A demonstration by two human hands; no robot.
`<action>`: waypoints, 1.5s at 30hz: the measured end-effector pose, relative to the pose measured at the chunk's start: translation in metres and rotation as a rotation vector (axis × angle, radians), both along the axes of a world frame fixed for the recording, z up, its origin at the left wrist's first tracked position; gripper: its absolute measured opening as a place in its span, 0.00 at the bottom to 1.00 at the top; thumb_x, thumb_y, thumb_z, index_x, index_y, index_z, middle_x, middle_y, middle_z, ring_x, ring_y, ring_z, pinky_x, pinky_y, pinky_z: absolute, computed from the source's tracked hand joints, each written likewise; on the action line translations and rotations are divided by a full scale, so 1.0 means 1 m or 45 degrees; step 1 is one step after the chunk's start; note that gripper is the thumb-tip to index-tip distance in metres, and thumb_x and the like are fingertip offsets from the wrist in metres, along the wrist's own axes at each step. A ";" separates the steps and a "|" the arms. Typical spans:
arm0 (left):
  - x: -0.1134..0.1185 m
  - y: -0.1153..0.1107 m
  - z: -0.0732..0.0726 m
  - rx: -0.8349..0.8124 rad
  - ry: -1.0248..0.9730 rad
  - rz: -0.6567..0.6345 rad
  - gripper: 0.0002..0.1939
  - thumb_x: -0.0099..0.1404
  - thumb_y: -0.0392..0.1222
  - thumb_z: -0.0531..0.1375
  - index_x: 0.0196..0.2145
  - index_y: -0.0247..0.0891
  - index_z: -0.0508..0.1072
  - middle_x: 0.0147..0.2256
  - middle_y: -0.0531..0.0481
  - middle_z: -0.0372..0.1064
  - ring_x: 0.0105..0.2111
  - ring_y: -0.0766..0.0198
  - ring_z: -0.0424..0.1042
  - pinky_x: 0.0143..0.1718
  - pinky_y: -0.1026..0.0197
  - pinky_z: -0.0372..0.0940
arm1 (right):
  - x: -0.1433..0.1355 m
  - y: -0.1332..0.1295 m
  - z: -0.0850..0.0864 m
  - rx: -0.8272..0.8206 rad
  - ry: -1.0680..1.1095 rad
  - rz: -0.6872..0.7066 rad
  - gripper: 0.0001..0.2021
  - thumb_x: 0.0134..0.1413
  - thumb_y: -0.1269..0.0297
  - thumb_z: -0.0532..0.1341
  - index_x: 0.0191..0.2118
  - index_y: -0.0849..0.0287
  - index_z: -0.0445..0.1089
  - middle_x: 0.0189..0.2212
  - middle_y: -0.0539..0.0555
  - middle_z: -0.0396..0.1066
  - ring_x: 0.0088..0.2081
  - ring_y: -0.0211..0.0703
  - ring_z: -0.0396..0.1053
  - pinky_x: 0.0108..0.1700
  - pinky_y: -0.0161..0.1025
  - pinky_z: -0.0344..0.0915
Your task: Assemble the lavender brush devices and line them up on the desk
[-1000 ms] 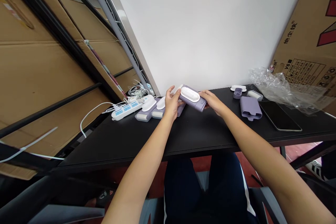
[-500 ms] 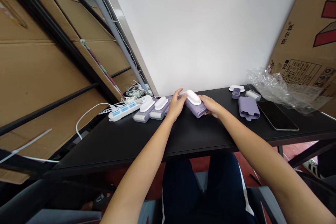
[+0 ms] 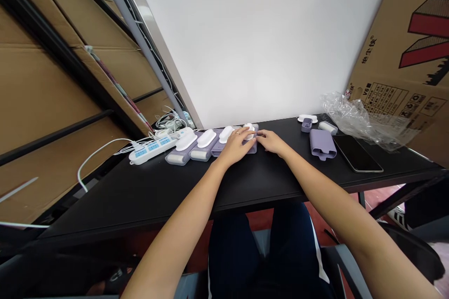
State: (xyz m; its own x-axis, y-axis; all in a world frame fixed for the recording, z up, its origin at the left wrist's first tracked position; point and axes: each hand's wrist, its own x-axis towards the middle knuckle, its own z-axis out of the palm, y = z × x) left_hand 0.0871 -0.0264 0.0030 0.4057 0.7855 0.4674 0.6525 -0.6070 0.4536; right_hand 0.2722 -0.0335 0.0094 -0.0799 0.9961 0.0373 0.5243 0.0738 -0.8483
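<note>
Along the back of the black desk, several purple cases with white oval pieces on top stand in a row. My left hand (image 3: 238, 145) lies over the right end of the row, fingers stretched across the rightmost purple case (image 3: 255, 127) and partly hiding its white oval piece (image 3: 249, 127). At that case's right edge is my right hand (image 3: 271, 142), thumb and forefinger slightly apart, their tips at or very near its side. Left of my left hand sit another white oval piece (image 3: 226, 134) and two more cases, a middle one (image 3: 199, 153) and an end one (image 3: 177, 157).
A white power strip (image 3: 154, 148) with tangled cables lies at the left. To the right are a separate purple sleeve (image 3: 322, 143), a phone (image 3: 358, 153), small purple and white parts (image 3: 307, 124), clear plastic wrap (image 3: 361, 119) and a large carton (image 3: 403, 56). A white wall stands behind.
The tilted purple case that both hands held is now down at the right end of the row. Both hands have moved with it, and the camera view has shifted slightly.
</note>
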 end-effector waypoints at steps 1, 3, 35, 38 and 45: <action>0.000 0.000 -0.001 0.006 0.045 0.002 0.19 0.72 0.50 0.58 0.57 0.47 0.76 0.65 0.45 0.65 0.68 0.50 0.59 0.70 0.41 0.53 | 0.001 0.000 0.000 0.055 -0.081 0.012 0.20 0.66 0.62 0.57 0.60 0.59 0.71 0.54 0.59 0.76 0.51 0.48 0.74 0.48 0.40 0.72; -0.001 0.001 -0.003 0.026 0.104 0.010 0.19 0.72 0.49 0.58 0.57 0.47 0.76 0.66 0.45 0.63 0.68 0.49 0.58 0.69 0.40 0.53 | 0.003 0.000 -0.001 0.139 -0.237 0.025 0.20 0.66 0.62 0.57 0.60 0.58 0.72 0.53 0.57 0.77 0.53 0.48 0.73 0.55 0.41 0.68; 0.003 0.002 -0.004 0.023 0.085 0.012 0.18 0.69 0.49 0.59 0.53 0.46 0.77 0.65 0.43 0.62 0.66 0.43 0.57 0.68 0.37 0.55 | 0.079 0.042 0.008 -0.017 -1.309 -0.533 0.26 0.68 0.56 0.54 0.66 0.63 0.62 0.63 0.71 0.61 0.63 0.64 0.61 0.59 0.52 0.62; 0.003 0.002 -0.004 0.029 0.079 0.010 0.17 0.69 0.49 0.59 0.53 0.47 0.77 0.65 0.44 0.62 0.66 0.43 0.58 0.67 0.37 0.56 | 0.062 0.023 0.007 0.098 -1.353 -0.463 0.23 0.68 0.58 0.55 0.64 0.62 0.64 0.62 0.70 0.63 0.62 0.62 0.63 0.58 0.51 0.62; 0.005 0.000 -0.001 0.022 0.110 0.003 0.19 0.70 0.50 0.58 0.55 0.45 0.77 0.66 0.42 0.60 0.66 0.42 0.58 0.67 0.39 0.57 | 0.076 -0.004 0.041 0.143 -1.315 -0.355 0.28 0.70 0.45 0.48 0.65 0.57 0.63 0.58 0.69 0.70 0.56 0.65 0.70 0.54 0.57 0.65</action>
